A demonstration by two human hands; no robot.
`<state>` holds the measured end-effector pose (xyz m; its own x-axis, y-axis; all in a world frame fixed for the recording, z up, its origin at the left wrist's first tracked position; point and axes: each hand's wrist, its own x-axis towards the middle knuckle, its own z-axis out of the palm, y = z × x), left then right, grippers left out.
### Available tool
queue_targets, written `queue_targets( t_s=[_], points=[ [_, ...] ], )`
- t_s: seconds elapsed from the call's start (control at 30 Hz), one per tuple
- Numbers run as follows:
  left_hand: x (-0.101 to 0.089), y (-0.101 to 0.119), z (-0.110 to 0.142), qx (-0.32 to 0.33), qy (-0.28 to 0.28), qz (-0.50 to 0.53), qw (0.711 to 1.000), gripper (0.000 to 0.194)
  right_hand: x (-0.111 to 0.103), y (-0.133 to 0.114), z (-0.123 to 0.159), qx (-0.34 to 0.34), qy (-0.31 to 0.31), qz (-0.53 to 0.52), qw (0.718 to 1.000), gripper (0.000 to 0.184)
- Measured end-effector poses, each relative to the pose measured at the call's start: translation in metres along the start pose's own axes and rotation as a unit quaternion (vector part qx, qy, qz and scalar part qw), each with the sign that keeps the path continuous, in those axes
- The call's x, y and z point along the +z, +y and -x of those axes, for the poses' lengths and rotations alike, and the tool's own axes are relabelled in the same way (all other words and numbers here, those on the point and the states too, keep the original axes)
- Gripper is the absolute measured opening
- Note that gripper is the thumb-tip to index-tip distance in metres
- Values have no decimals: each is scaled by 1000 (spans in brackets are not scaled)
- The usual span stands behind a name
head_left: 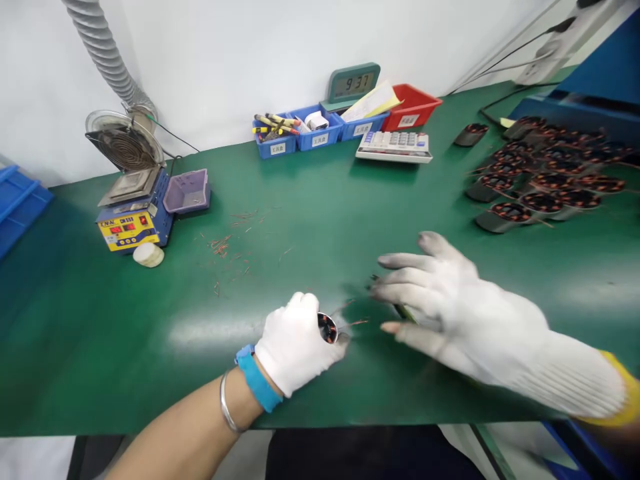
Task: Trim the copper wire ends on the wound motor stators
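Observation:
My left hand, in a white glove, is closed around a motor stator, a short metal cylinder with dark insides and copper. Thin copper wire ends stick out of it to the right. To its right, my gloved right hand hovers low over the table, fingers stretched out and slightly blurred. Beneath its fingers lies a tool with a green handle, mostly hidden; a dark tip shows near the fingertips. Whether the hand touches this tool I cannot tell.
Several stators stand at the right. Copper wire scraps lie left of centre. A solder pot with a purple tray is at the left. Blue boxes, a calculator, a red bin and a clock line the back.

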<state>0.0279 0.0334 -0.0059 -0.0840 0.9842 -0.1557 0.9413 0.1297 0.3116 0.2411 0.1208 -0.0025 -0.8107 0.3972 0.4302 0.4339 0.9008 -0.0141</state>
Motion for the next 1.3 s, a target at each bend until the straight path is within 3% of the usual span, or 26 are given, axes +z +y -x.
queue_targets(
  t_s=[0.13, 0.2, 0.37, 0.43, 0.53, 0.6, 0.73, 0.83, 0.93, 1.0, 1.03, 1.07, 1.13, 1.17, 1.2, 1.23, 1.27, 1.3],
  points=[
    [0, -1, 0, 2, -3, -4, 1000, 29, 10, -22, -14, -33, -61, -46, 997, 19],
    [1, -1, 1, 5, -2, -4, 1000, 28, 11, -12, -10, -37, -63, -74, 995, 25],
    [1, -4, 0, 17, -6, 34, 999, 32, -2, 30, 6, 45, -34, -120, 991, 17],
    [-4, -7, -3, 37, -25, 99, 994, 39, -4, 20, -2, 52, -52, -121, 990, 22],
    [-15, -17, -7, 96, -52, 225, 968, 45, 1, -15, -26, 25, -104, -96, 990, 64],
    [-23, -25, -10, 112, -77, 271, 953, 35, 6, -34, -38, 17, -111, -77, 991, 72],
    [-31, -32, -13, 105, -114, 214, 964, 11, 18, -45, -38, 23, -68, -77, 994, 43],
    [-30, -33, -13, 117, -119, 199, 966, 9, 20, -43, -28, 34, -50, -88, 994, 30],
    [-34, -44, -15, 157, -124, 215, 956, 13, 18, -41, -21, 41, -70, -94, 992, 29],
    [-42, -57, -19, 142, -51, 198, 968, 14, 17, -40, -17, 57, -76, -79, 992, 29],
    [-47, -63, -22, 110, 27, 184, 976, 14, 17, -40, -15, 76, -77, -63, 992, 30],
    [-52, -69, -23, 56, 141, 172, 973, 15, 17, -41, -13, 101, -78, -45, 991, 29],
    [-59, -73, -22, -41, 350, 173, 920, 17, 17, -44, -8, 161, -91, -9, 983, 28],
    [-59, -69, -19, -56, 391, 192, 898, 18, 16, -46, -4, 188, -94, 8, 978, 30],
    [-57, -63, -14, -47, 380, 220, 897, 18, 15, -48, 1, 212, -92, 26, 972, 35],
    [-53, -54, -7, -7, 308, 247, 919, 17, 13, -50, 7, 231, -81, 43, 969, 42],
    [-47, -44, -1, 47, 190, 254, 947, 17, 11, -51, 14, 244, -67, 59, 966, 51],
    [-40, -33, 6, 84, 130, 245, 957, 18, 8, -51, 21, 249, -53, 72, 964, 57]
  ],
)
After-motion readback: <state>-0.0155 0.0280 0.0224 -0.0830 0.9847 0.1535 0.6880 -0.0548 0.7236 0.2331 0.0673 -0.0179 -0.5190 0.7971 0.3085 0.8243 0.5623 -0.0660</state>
